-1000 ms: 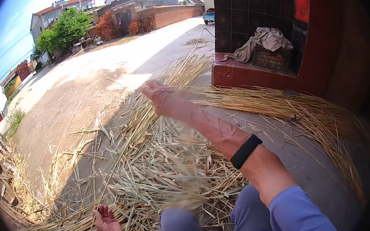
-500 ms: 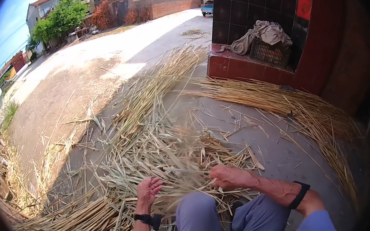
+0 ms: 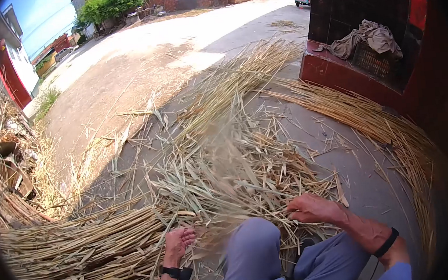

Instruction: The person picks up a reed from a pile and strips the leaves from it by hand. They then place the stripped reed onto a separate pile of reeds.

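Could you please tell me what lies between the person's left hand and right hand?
In the head view, the left knee stands between the left hand and right hand, with loose dry leaves beside and beyond it.

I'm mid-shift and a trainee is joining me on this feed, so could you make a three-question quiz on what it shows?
1. What is draped over the lattice-sided crate?
2. True or false: a black band circles the right forearm.
3. Which hand is nearer the thick stalk bundle at the lower left? A) right B) left

Key:
1. A crumpled pale cloth.
2. True.
3. B, the left hand.
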The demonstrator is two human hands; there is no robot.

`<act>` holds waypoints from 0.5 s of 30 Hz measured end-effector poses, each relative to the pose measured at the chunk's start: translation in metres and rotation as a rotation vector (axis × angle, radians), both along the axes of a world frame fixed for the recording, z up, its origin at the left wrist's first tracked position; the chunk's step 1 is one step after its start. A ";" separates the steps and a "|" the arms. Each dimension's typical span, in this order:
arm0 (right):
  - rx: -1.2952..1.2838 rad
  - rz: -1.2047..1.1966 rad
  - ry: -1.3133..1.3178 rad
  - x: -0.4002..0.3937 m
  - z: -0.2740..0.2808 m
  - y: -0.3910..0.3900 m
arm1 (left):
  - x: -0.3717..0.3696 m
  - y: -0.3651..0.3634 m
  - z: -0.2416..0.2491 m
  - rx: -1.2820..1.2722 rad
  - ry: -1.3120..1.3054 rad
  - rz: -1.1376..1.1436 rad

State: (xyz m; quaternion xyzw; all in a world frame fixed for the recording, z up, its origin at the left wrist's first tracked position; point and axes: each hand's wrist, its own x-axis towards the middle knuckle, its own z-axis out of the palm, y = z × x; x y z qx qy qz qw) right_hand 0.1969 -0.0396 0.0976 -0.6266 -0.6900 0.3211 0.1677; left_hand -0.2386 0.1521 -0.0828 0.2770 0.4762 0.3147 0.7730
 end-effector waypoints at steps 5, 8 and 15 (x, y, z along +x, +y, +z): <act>-0.291 0.013 -0.065 -0.038 0.051 0.021 | -0.035 -0.025 -0.007 0.011 0.045 0.053; -0.164 0.065 -0.108 -0.057 0.041 0.021 | -0.075 -0.034 0.000 0.005 0.085 0.190; -0.298 0.084 -0.128 -0.076 0.012 0.029 | -0.185 -0.041 0.003 0.062 0.118 0.646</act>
